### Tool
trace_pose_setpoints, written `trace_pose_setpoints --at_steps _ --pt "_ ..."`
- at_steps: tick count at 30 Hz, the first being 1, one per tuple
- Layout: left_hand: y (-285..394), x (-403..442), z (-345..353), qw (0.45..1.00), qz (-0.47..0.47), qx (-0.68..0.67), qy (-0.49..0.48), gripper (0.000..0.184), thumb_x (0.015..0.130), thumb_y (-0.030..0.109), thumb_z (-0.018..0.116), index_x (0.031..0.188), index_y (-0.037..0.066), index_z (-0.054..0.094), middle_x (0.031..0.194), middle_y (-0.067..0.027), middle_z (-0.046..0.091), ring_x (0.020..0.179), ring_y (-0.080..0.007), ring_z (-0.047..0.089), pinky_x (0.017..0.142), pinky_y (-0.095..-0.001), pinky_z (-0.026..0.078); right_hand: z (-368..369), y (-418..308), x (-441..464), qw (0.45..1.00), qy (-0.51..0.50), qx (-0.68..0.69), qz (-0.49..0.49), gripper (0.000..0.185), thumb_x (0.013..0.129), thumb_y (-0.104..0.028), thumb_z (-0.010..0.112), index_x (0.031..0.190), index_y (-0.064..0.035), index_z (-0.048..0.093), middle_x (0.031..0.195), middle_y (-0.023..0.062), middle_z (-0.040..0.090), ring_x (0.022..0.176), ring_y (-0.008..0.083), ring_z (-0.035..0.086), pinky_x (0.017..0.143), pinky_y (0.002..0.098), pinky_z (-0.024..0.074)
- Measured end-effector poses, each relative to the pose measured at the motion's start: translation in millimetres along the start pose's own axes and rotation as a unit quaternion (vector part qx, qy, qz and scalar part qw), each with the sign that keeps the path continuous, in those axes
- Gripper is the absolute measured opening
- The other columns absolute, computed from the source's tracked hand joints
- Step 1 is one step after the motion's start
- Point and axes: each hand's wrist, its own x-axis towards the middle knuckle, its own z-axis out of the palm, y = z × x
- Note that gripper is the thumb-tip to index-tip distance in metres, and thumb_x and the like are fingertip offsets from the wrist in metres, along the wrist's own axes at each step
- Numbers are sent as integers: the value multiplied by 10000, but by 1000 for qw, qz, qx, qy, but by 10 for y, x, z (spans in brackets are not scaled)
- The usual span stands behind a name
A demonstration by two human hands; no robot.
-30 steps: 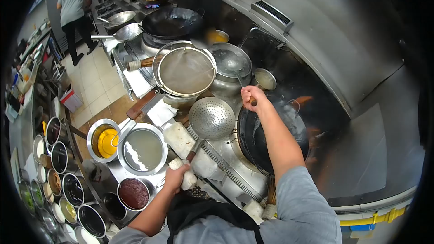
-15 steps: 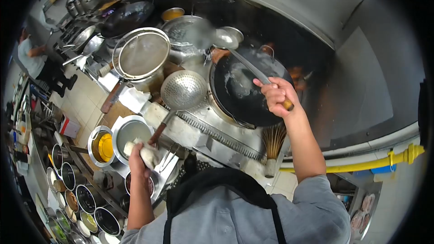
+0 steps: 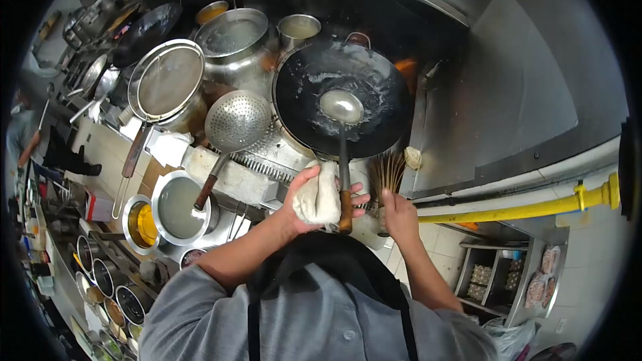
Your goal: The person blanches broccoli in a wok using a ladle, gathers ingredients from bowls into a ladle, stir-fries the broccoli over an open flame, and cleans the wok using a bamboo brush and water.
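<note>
My left hand [image 3: 301, 194] has a folded white cloth [image 3: 317, 197] in its grip, with its fingertips showing beyond the ladle's wooden handle [image 3: 346, 210]. That ladle's round bowl [image 3: 342, 106] lies inside the black wok [image 3: 301, 87], which holds some bubbly liquid. To the right, my right hand [image 3: 399, 217] is closed around the handle of a bamboo brush [image 3: 386, 174], whose bristles point up beside the wok's near edge. A perforated strainer [image 3: 238, 121] with a wooden handle rests left of the wok.
Behind and left are a lidded steel pot [image 3: 232, 35], a small pot [image 3: 299, 27] and a mesh sieve [image 3: 166, 80]. A yellow pipe [image 3: 515, 210] crosses at right. Near the left edge stands another person [image 3: 30, 137]. Metal bowls [image 3: 184, 207] sit front left.
My left hand has moved right with the cloth to the ladle handle. My right hand has let go of the ladle and taken hold of the brush. The view has shifted right.
</note>
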Motion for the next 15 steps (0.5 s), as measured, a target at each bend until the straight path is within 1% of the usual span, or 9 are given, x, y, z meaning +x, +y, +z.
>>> trace_pose_setpoints --at_steps 1,3,4,6,7,10,12,14,15 --pt "12 83 -26 1000 4 -10 1 496 816 489 569 977 25 644 1234 -242 495 1157 -403 485 997 -552 386 244 348 -6 1000 -8 -7 1 509 904 -425 525 898 74 623 690 179 641 637 308 641 652 402 524" --pt "71 315 -91 997 -16 -46 -61 461 807 454 576 931 13 626 1100 -203 517 1002 -340 532 924 -509 435 667 903 -12 916 180 -348 -86 484 839 -417 577 940 56 609 695 215 648 726 344 662 731 442 512" --pt "83 388 -1 999 2 -14 -33 434 793 438 586 884 15 610 1003 -166 505 876 -287 522 873 -474 449 766 1000 36 914 174 -357 -87 484 839 -417 577 940 56 609 695 215 648 726 344 662 731 442 512" --pt "195 395 -8 998 -11 -40 -38 433 784 438 594 893 19 607 1004 -162 506 870 -283 524 866 -463 450 783 1117 112 950 -13 -301 78 496 761 -362 644 1025 52 569 790 223 655 791 333 657 764 423 508" --pt "239 340 -27 997 -29 -51 -40 433 775 437 603 903 23 603 1004 -158 507 863 -280 527 858 -453 452 652 1199 90 944 -17 -320 75 496 761 -362 644 1025 52 569 790 223 655 791 333 657 764 423 508" --pt "483 22 -124 994 -39 -87 -52 433 765 430 596 928 28 601 988 -148 512 818 -278 537 819 -434 454 191 967 -40 967 -107 -70 219 574 701 -321 722 1071 74 532 1134 289 570 996 381 591 862 405 478" --pt "437 -29 -238 986 -28 -133 -95 432 767 427 592 923 25 604 990 -150 517 821 -289 546 838 -451 452 696 1281 -213 987 59 -144 34 893 700 -485 736 1282 96 388 1108 325 544 1013 452 557 889 455 463" --pt "477 -34 -281 992 -3 -97 -74 427 774 410 581 920 9 605 967 -172 558 908 -342 575 943 -516 415 730 537 -16 970 -56 -189 140 999 719 -474 723 1364 122 246 1267 393 412 1098 490 511 918 466 452" --pt "494 -63 -249 990 15 -112 -88 427 774 410 581 920 9 605 967 -172 558 908 -342 575 943 -516 415 916 697 74 967 14 -242 79 930 748 -474 674 1354 107 275 1153 380 525 1051 468 557 883 459 474"
